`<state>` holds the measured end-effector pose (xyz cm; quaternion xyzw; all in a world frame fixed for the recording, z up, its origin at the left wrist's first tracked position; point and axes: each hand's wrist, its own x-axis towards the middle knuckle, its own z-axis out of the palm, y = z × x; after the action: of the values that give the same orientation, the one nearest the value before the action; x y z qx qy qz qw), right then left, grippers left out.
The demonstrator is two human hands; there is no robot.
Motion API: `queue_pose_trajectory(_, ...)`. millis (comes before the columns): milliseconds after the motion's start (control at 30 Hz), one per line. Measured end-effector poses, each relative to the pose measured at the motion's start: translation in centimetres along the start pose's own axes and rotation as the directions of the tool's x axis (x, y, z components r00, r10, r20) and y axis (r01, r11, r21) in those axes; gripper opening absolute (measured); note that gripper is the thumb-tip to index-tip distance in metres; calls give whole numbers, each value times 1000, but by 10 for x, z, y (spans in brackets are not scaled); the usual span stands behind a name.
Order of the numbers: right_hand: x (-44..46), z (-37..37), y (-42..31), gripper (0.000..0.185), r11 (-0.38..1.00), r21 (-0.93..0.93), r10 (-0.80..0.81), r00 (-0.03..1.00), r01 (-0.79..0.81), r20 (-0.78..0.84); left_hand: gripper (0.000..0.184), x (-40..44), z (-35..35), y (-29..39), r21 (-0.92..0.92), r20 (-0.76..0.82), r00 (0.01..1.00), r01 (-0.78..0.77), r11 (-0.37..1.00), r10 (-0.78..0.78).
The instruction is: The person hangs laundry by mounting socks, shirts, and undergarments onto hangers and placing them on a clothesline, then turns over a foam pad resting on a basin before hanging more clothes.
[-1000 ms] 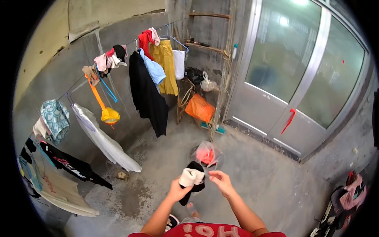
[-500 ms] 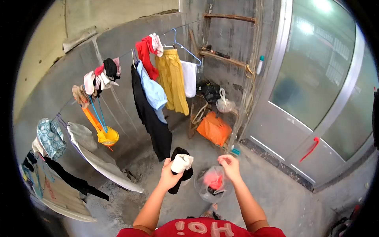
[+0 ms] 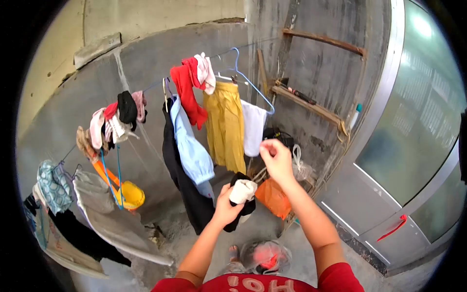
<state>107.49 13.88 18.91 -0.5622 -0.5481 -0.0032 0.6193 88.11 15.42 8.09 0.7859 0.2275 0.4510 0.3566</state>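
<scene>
The left hand is clamping its fingers on a black-and-white cloth, whose black part is hanging below them. The right hand is hovering higher, its fingers curling with tips near the thumb; whether they are touching, I cannot tell. A white towel is hanging just beside the right fingers, yellow trousers farther left. A clear plastic bag is sitting below both hands' fingers.
</scene>
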Motion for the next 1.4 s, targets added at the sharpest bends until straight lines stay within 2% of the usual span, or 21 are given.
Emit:
queue_pose_trajectory(67,61,20,-2,16,992,-106,-80,993,72,-81,49,24,0,-16,11,-13,999,33,999,-33)
queue_pose_trajectory(100,91,27,-11,14,910,-336,-295,949,243,-113,50,35,-1,-27,19,-9,1000,27,999,-27)
queue_pose_trajectory(133,121,39,-9,18,886,-356,-358,927,297,-116,51,43,-2,-37,29,-4,1000,22,999,-22)
queue_pose_trajectory(267,214,89,-11,31,709,-630,-419,908,317,-15,52,74,-6,-58,-49,7,999,52,997,-52)
queue_pose_trajectory(300,228,98,-14,31,707,-631,-422,906,318,-16,52,79,-7,-61,-51,-4,999,39,998,-40)
queue_pose_trajectory(333,240,105,-17,29,749,-639,-142,984,176,104,53,83,-5,-67,-57,15,997,70,996,-69)
queue_pose_trajectory(367,248,109,-17,27,748,-663,153,965,28,213,54,87,-4,-68,-62,15,997,75,995,-74)
queue_pose_trajectory(400,252,111,-12,27,747,-665,157,965,23,209,55,89,-3,-69,-70,17,997,81,994,-80)
queue_pose_trajectory(467,256,111,0,25,810,-578,-13,989,96,146,50,92,0,-79,-60,34,996,89,994,-87)
queue_pose_trajectory(533,258,97,-5,24,833,-551,-11,998,45,65,55,95,0,-75,31,22,1000,-8,999,7)
queue_pose_trajectory(667,232,44,-13,28,872,-484,-104,994,70,-44,61,105,-4,-49,61,34,998,-51,997,49)
queue_pose_trajectory(700,216,32,-13,29,875,-483,-31,999,15,-26,64,107,-3,-43,17,60,998,-32,999,31)
queue_pose_trajectory(733,195,22,-8,30,874,-483,-47,999,41,0,68,108,-1,-37,-29,88,996,-10,1000,12)
queue_pose_trajectory(800,147,12,6,31,922,-380,89,996,-78,13,68,113,6,-27,74,120,990,-78,994,69)
queue_pose_trajectory(867,96,6,16,32,924,-325,226,973,-200,43,69,116,15,-14,81,185,981,-81,993,65)
queue_pose_trajectory(1000,12,-9,30,30,899,-197,404,914,-392,23,60,106,43,-7,203,331,943,-52,978,-19)
queue_pose_trajectory(1067,-14,-31,35,29,877,-214,438,899,-431,-16,55,88,56,-11,177,393,918,-27,984,-46)
queue_pose_trajectory(1133,-30,-68,42,26,812,-53,576,812,-582,-88,55,69,63,-15,135,384,920,-133,982,72)
queue_pose_trajectory(1200,-49,-116,62,23,823,-56,559,823,-566,-104,46,50,63,-9,85,384,923,-65,994,27)
queue_pose_trajectory(1300,-76,-183,41,23,749,-39,658,750,-661,-67,35,24,57,-10,-70,343,938,-23,997,45)
queue_pose_trajectory(1400,-122,-245,28,18,696,-14,718,696,-718,22,35,3,46,-11,-167,349,934,136,977,-71)
